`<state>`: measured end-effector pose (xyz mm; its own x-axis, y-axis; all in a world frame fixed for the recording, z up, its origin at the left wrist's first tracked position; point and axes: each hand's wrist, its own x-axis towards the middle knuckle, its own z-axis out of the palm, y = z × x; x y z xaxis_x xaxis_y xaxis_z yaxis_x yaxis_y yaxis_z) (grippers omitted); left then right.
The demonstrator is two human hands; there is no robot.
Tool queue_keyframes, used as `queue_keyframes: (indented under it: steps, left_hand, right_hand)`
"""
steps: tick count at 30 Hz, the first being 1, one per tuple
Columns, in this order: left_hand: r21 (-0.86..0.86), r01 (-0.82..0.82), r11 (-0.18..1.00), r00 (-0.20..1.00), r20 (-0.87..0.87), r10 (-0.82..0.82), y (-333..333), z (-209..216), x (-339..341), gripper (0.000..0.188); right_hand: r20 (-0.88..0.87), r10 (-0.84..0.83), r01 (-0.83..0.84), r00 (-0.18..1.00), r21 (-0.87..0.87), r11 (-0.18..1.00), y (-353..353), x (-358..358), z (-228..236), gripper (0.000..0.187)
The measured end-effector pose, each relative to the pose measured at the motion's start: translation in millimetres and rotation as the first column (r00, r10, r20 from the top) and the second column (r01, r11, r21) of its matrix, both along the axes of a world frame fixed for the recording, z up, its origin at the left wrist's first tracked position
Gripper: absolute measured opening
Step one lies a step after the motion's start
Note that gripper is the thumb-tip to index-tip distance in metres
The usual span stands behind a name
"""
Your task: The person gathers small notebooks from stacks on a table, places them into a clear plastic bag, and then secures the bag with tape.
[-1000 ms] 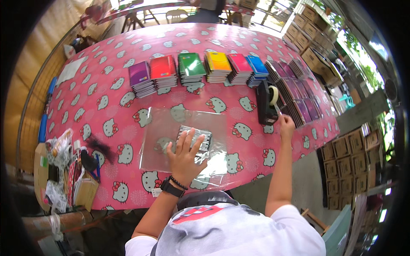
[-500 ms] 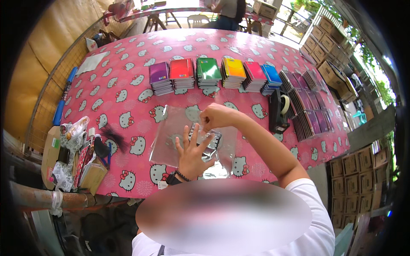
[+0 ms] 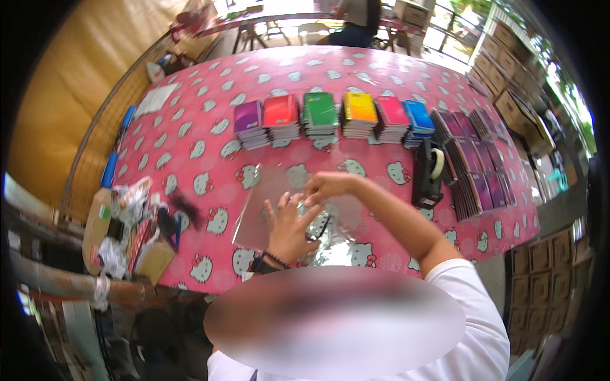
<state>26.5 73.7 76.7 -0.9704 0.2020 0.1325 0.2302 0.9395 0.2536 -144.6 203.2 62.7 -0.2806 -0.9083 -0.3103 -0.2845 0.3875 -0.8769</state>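
A stack of clear plastic sheets or bags (image 3: 254, 219) lies on the pink table in front of me, with glare over its near right part. My left hand (image 3: 290, 232), wearing a dark beaded bracelet and a black wristband, rests on the plastic with its fingers spread. Just beyond its fingertips, my right hand (image 3: 328, 184) is closed in a pinch, bent down over the plastic. What those fingers grip, if anything, is hidden. Beside the left hand, dark and white marks show through the plastic.
Notebook stacks stand in a row beyond my hands: purple (image 3: 248, 117), red (image 3: 281, 111), green (image 3: 319, 109), yellow (image 3: 359, 108), pink (image 3: 393, 112), blue (image 3: 418, 116). To the right are a black tape dispenser (image 3: 427, 181) and bundled purple notebooks (image 3: 486, 181). Odds and ends crowd a cardboard box (image 3: 154, 261) at left.
The whole view has shifted, so everything sits a little further right and lower. My hands stay over the plastic, the right one slightly closer to the left fingertips.
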Motion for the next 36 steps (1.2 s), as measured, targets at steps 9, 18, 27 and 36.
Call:
queue_keyframes:
  steps: [9, 18, 27, 36]
  left_hand:
    - [-0.032, 0.094, 0.995, 0.991, -0.091, -0.097, 0.6, 18.7, -24.9, 0.095]
    - [0.864, -0.07, 0.499, 0.987, 0.133, -0.092, 129.3, 55.0, -116.0, 0.087]
    - [0.364, 0.077, 0.928, 0.997, -0.015, -0.077, 118.7, -3.9, -66.0, 0.063]
    - [0.011, -0.12, 0.993, 0.959, 0.261, 0.113, 40.4, -97.9, 27.5, 0.055]
  right_hand:
    - [0.108, -0.796, 0.751, 0.595, -0.426, 0.504, 44.2, 66.8, -52.5, 0.038]
    - [-0.526, -0.85, 0.464, 0.024, -0.747, 0.476, 176.2, 76.0, 29.0, 0.095]
    - [-0.698, -0.58, 0.774, -0.421, -0.609, 0.171, 393.1, -128.8, 69.6, 0.079]
    - [-0.833, -0.507, 0.891, -0.223, -0.385, 0.241, 386.5, -183.7, 4.8, 0.059]
